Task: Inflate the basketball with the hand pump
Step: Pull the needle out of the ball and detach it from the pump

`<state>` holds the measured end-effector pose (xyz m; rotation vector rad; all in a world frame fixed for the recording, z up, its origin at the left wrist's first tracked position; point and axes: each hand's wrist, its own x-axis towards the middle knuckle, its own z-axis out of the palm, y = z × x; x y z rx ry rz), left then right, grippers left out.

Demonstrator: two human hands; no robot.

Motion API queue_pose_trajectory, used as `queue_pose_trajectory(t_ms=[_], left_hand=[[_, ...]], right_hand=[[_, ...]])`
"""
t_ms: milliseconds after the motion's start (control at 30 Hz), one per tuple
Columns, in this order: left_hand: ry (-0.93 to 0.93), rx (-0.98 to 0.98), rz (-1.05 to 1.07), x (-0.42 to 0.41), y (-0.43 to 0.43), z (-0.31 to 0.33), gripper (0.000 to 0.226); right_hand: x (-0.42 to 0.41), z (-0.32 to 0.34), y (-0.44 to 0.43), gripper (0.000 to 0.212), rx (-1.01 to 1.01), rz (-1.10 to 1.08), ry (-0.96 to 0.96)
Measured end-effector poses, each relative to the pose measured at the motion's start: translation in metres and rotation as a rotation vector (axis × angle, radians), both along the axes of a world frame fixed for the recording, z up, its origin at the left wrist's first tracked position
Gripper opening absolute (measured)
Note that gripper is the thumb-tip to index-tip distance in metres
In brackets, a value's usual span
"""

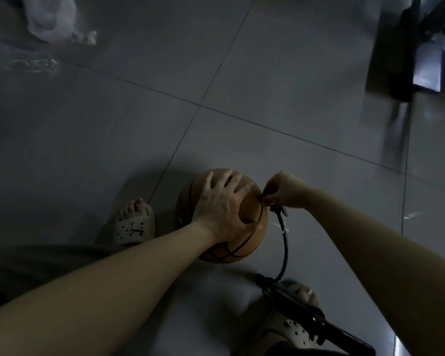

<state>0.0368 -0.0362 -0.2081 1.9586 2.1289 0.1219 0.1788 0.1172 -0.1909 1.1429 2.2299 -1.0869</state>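
Observation:
An orange basketball (252, 214) with black seams rests on the grey tiled floor between my feet. My left hand (222, 209) lies spread over its top, fingers and thumb clasping it. My right hand (280, 190) pinches the black nozzle end of the pump hose against the ball's right side. The black hose (283, 250) curves down from that hand to the black hand pump (311, 319), which lies across my right foot at the bottom of the view.
My left foot in a beige perforated clog (134, 224) stands just left of the ball. A dark furniture leg (406, 60) rises at the upper right. A crumpled white plastic bag (52, 19) lies at the upper left.

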Motion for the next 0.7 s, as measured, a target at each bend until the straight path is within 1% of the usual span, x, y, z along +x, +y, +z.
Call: queue_pose_trajectory(t_ms=[133,300,400,533,700], left_hand=[[0.0,0.02,-0.024,0.001,-0.002,-0.003,0.089],[0.012,0.013,-0.024,0.0,-0.001,-0.002,0.088],[-0.006,0.002,-0.017,-0.005,0.0,-0.001,0.089],[-0.016,0.002,-0.024,-0.011,0.001,-0.001,0.09],[-0.015,-0.004,-0.028,-0.014,-0.001,0.0,0.094]], right_hand=[[0.0,-0.003,0.004,0.006,0.011,0.096,-0.029],[0.001,-0.003,0.007,0.011,-0.005,0.11,0.008],[-0.002,-0.006,0.006,0.007,-0.018,0.074,0.041],[-0.003,-0.009,0.005,0.011,-0.078,0.004,0.092],[-0.002,-0.012,0.004,0.016,-0.148,-0.031,0.119]])
